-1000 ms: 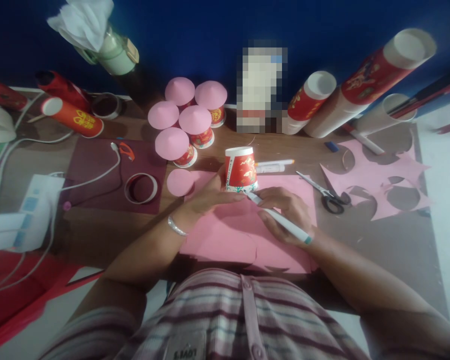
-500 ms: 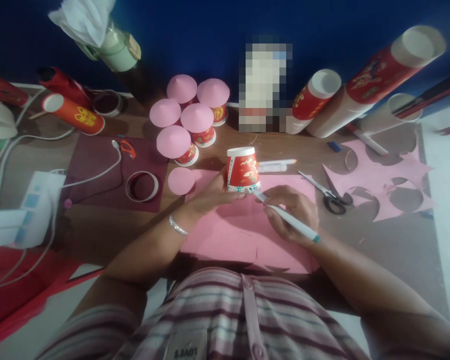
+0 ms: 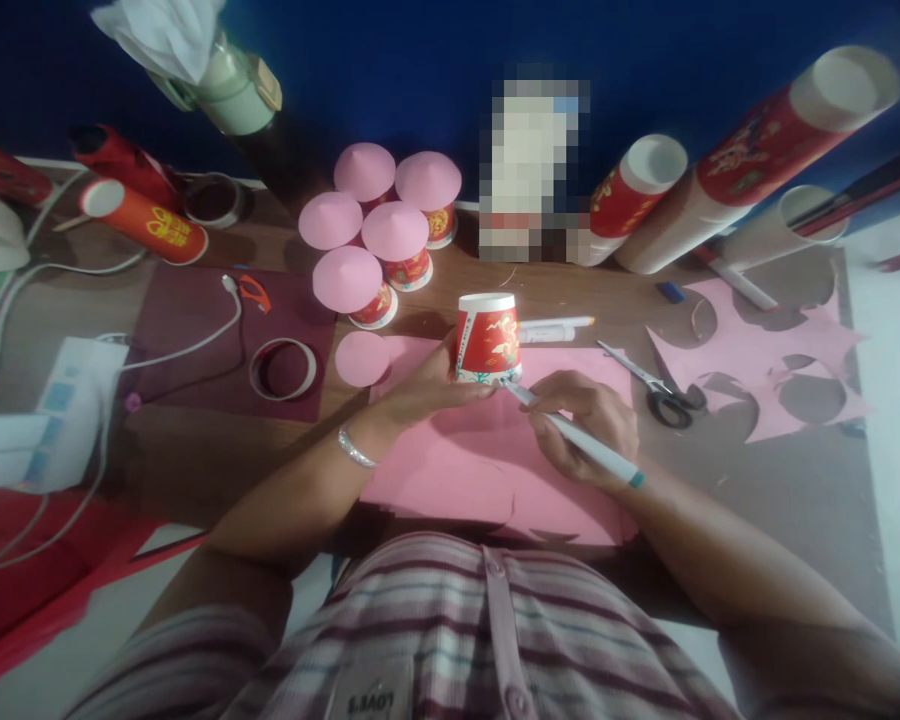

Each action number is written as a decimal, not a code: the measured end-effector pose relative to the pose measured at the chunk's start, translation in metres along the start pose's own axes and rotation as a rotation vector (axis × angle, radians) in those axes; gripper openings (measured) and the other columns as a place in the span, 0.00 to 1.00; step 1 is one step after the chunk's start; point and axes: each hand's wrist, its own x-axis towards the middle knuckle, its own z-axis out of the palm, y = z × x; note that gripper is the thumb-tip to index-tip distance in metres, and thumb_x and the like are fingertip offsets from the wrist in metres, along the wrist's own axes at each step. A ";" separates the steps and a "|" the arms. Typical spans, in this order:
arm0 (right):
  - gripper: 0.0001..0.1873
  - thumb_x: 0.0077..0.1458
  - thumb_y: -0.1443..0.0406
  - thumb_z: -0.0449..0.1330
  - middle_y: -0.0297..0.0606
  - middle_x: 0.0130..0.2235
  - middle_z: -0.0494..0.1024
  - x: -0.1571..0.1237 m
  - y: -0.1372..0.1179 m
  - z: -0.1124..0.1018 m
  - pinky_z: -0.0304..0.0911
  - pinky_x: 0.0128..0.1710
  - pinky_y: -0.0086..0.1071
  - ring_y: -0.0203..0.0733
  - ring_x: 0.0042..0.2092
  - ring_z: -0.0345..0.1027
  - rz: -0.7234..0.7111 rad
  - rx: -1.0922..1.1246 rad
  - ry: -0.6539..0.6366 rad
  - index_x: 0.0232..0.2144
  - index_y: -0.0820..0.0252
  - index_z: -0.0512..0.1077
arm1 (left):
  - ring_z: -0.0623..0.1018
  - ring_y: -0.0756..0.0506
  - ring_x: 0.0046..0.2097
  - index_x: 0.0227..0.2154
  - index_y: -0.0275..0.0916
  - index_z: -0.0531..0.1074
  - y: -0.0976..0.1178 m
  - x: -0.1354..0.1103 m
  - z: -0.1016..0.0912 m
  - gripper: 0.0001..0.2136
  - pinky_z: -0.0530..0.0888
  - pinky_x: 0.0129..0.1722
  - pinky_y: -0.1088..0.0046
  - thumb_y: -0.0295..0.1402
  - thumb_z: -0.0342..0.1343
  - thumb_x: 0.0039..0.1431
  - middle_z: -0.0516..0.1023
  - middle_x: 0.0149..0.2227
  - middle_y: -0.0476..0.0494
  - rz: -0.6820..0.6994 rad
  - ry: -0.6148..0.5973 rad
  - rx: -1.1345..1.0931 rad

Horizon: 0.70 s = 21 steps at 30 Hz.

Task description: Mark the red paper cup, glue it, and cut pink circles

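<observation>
Head view: a dark blue wall (image 3: 390, 70) rises smooth behind a brown table (image 3: 795, 490) with a faint wood grain. Flat pink paper sheets (image 3: 457, 470) lie stacked in front of the person, matte and slightly uneven at the near edge. A thin, squarish maroon sheet (image 3: 195, 320) lies to the left. At the far right stands a tall cylindrical cardboard tube (image 3: 742, 150) with a red printed wrap, and nearer is a jagged pink paper offcut (image 3: 750, 330) with round holes. Five smooth pink paper cones (image 3: 395, 231) cap small red printed cups beyond the sheets.

The left hand's (image 3: 424, 390) grip is closed around the lower left of a red paper cup (image 3: 487, 340), held above the far part of the sheets. The cup tapers upward: its narrower white end points up, its wider end down, the long axis close to vertical in view. Metal-bladed scissors (image 3: 649, 383) with black handles lie right of the sheets. The right hand's (image 3: 592, 405) grip is closed on a slim white marker (image 3: 585, 446); its axis runs diagonally, tip up-left at the cup's white lower band, teal end down-right toward the wrist. Whether the tip touches is too small to tell. A flat pink paper disc (image 3: 362, 359) lies at the sheets' far left corner.
</observation>
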 end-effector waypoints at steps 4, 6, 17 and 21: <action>0.07 0.62 0.69 0.60 0.35 0.32 0.80 0.000 -0.001 -0.001 0.74 0.30 0.31 0.39 0.33 0.78 0.012 -0.026 0.001 0.42 0.55 0.69 | 0.79 0.40 0.50 0.50 0.40 0.72 0.001 0.000 0.001 0.24 0.74 0.51 0.61 0.38 0.73 0.52 0.80 0.48 0.41 -0.016 0.005 0.007; 0.06 0.62 0.69 0.60 0.35 0.32 0.79 0.000 -0.002 -0.001 0.74 0.29 0.31 0.39 0.32 0.78 0.006 -0.024 -0.006 0.41 0.55 0.69 | 0.78 0.40 0.51 0.50 0.40 0.72 0.002 0.000 0.002 0.24 0.74 0.52 0.61 0.38 0.72 0.53 0.79 0.48 0.41 -0.027 0.000 0.000; 0.05 0.61 0.70 0.59 0.37 0.32 0.80 0.001 -0.002 -0.002 0.74 0.31 0.30 0.39 0.33 0.78 0.036 -0.058 -0.027 0.39 0.56 0.71 | 0.79 0.41 0.50 0.51 0.41 0.72 -0.003 0.000 0.000 0.24 0.75 0.51 0.61 0.37 0.72 0.54 0.80 0.48 0.41 -0.010 -0.002 0.029; 0.04 0.61 0.69 0.59 0.36 0.33 0.80 0.000 -0.002 -0.002 0.74 0.31 0.31 0.39 0.33 0.78 0.032 -0.067 -0.044 0.39 0.56 0.70 | 0.79 0.42 0.50 0.51 0.41 0.72 -0.003 0.001 0.000 0.23 0.75 0.52 0.62 0.37 0.72 0.54 0.80 0.48 0.42 -0.016 -0.008 0.014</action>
